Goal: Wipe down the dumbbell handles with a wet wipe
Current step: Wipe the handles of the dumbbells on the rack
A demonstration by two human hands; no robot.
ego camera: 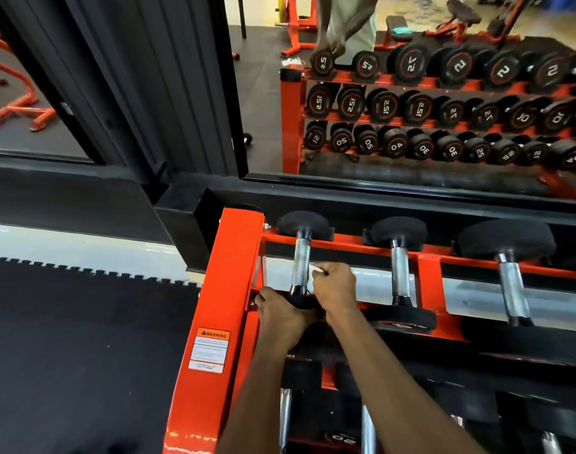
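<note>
2 hands [280, 311] [335, 290], 1 wipe [316, 268], 1 rack [229, 273].

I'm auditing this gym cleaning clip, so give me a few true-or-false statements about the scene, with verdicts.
1. The right hand pinches a white wipe beside the leftmost dumbbell's handle. True.
2. The left hand holds the middle dumbbell. False: it holds the leftmost dumbbell's near head.
3. The rack is blue. False: it is orange.
4. A warning label sits on the rack's left upright. True.
</note>
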